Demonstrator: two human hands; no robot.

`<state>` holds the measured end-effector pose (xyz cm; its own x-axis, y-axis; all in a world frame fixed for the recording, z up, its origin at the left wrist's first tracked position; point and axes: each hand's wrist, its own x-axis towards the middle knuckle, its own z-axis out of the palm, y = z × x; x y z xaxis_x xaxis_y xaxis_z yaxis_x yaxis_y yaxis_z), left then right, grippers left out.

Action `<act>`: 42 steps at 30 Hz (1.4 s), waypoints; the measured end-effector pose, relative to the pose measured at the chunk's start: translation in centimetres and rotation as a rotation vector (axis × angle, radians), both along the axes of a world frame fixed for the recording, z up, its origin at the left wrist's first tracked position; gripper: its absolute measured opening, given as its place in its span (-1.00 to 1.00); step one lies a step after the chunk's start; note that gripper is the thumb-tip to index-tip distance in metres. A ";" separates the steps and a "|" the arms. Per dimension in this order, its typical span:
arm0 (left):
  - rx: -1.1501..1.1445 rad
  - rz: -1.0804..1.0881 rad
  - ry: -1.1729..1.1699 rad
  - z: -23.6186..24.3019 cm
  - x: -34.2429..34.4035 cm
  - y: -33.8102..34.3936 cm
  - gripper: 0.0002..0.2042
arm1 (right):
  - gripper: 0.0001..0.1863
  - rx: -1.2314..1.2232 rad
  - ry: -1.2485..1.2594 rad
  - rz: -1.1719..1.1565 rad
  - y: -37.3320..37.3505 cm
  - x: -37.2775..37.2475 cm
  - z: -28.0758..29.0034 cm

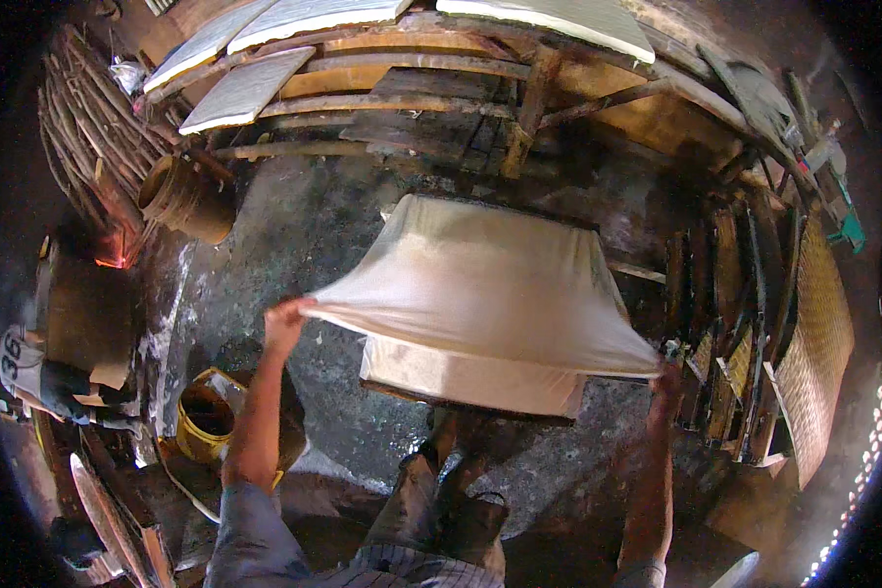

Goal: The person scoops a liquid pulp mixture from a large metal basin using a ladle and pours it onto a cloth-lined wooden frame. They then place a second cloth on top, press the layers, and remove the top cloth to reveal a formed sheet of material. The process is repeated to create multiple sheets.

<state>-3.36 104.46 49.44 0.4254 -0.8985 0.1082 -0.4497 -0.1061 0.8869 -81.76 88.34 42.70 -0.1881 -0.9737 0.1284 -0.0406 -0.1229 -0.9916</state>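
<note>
A thin whitish cloth (500, 274) is stretched between my two hands in front of me. My left hand (286, 321) is closed on its near left corner and pulls it out to a point. The near right corner is pinched in my right hand (666, 380), which lies in shadow. The cloth's far part lies over a pale, box-like form (475, 377) low on the floor. Along the near side, the cloth is lifted, and a pale strip of the form shows below it. What lies under the rest of the cloth is hidden.
White slabs (549, 24) rest on a wooden rack (529, 113) at the back. To the left are a brown bucket (188, 201), a yellow bucket (202, 427), bundled sticks (88, 113) and a small fire (114, 250). Upright boards and a woven panel (811, 363) stand right. Another person (44, 377) is far left.
</note>
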 end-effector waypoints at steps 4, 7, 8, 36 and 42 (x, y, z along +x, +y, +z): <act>0.065 0.014 0.040 -6.9 -2.6 4.3 -0.67 | -0.65 0.174 0.129 -0.075 4.4 -0.9 -4.8; -0.037 0.021 0.069 -13.2 -2.8 6.4 -0.67 | -0.64 0.285 0.307 -0.123 7.2 -0.7 -7.6; -0.100 -0.001 0.062 -15.4 -2.7 6.2 -0.67 | -0.63 0.312 0.378 -0.149 8.4 -1.0 -8.4; 0.075 -0.453 -0.261 26.7 -78.1 -21.0 -0.48 | -0.78 0.579 -0.399 -0.641 34.8 -6.3 12.3; 0.011 -0.531 -0.357 29.1 -81.3 -21.7 -0.57 | -0.79 0.113 -0.556 -0.684 31.2 -19.5 20.7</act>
<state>-84.65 82.80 78.52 -0.1383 -0.9789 0.1502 -0.7108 0.2037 0.6732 -101.23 119.50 63.41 -0.7397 -0.6270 -0.2444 0.4216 -0.1486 -0.8945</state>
